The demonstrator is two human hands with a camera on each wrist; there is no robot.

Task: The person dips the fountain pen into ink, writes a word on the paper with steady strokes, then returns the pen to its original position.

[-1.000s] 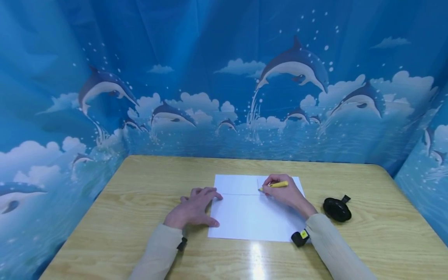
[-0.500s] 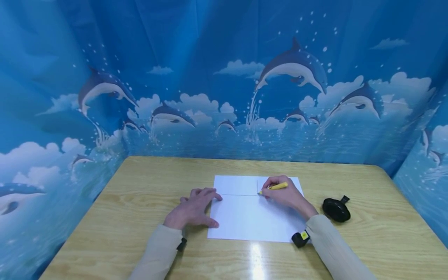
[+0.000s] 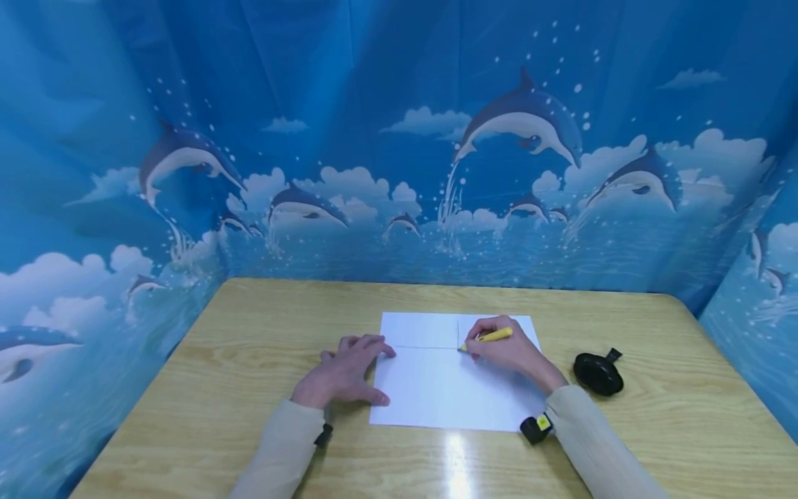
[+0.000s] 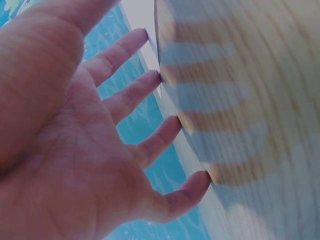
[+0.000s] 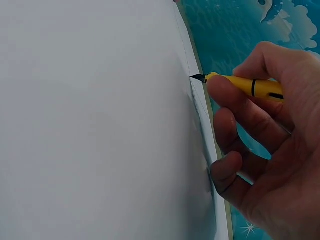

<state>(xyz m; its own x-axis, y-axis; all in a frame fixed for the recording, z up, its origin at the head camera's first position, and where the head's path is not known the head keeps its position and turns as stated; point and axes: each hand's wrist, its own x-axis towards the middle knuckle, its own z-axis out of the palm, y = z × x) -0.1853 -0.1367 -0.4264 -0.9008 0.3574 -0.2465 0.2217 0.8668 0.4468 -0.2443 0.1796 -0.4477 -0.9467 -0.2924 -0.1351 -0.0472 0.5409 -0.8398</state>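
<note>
A sheet of white paper (image 3: 436, 391) lies on the table, with a thin line (image 3: 424, 348) running across its upper part. From the top edge a short upright line (image 3: 458, 331) comes down to that line. My right hand (image 3: 511, 352) pinches a yellow fountain pen (image 3: 497, 335) between thumb and fingers. In the right wrist view the dark nib (image 5: 198, 78) meets the paper, with the other fingers (image 5: 227, 167) curled below the pen. My left hand (image 3: 346, 371) is spread at the paper's left edge, forefinger and thumb on the sheet, other fingertips (image 4: 192, 185) on the wood.
To the right of the paper, a glossy black rounded object (image 3: 598, 374) with a small tab stands on the wooden table (image 3: 268, 326). A blue dolphin curtain (image 3: 374, 242) hangs behind the table and at both sides.
The pen tip has moved down toward me along the upright line, which now reaches the crosswise line. My left hand has stayed in place.
</note>
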